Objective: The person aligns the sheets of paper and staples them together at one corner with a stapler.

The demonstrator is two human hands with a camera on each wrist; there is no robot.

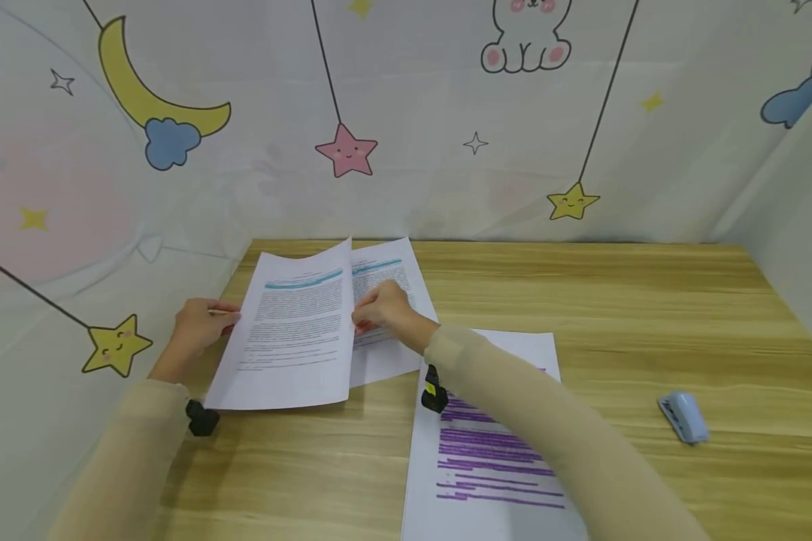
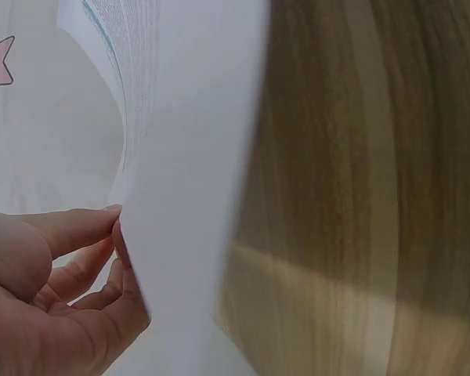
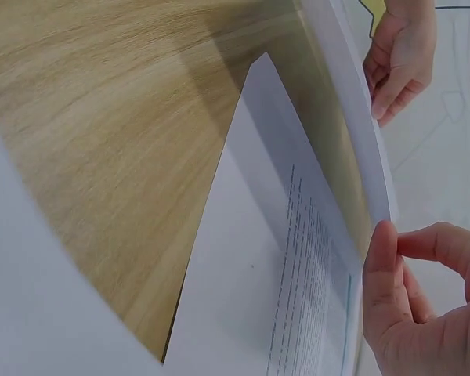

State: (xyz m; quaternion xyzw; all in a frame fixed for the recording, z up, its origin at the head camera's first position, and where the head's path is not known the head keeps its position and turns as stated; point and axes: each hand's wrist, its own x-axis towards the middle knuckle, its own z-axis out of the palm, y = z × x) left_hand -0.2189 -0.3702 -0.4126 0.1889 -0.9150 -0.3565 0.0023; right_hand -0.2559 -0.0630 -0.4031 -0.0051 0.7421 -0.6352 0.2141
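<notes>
A printed sheet of paper [image 1: 298, 330] with teal highlighted lines near its top is held up off the table by both hands. My left hand [image 1: 201, 324] pinches its left edge between thumb and fingers; the left wrist view shows the paper [image 2: 188, 172] bending away from that hand [image 2: 70, 290]. At the opposite edge, my right hand [image 1: 389, 309] pinches the sheet with thumb and forefinger, also seen in the right wrist view as a hand [image 3: 423, 298]. Beneath and to the right lies a second teal-highlighted sheet [image 1: 386, 361], partly covered.
Sheets with purple highlighted lines [image 1: 494, 481] lie front centre, partly under the right forearm. A small light-blue stapler [image 1: 683, 417] rests on the right of the wooden table [image 1: 622, 293]. A white cloth [image 1: 433, 195] with printed stars hangs behind.
</notes>
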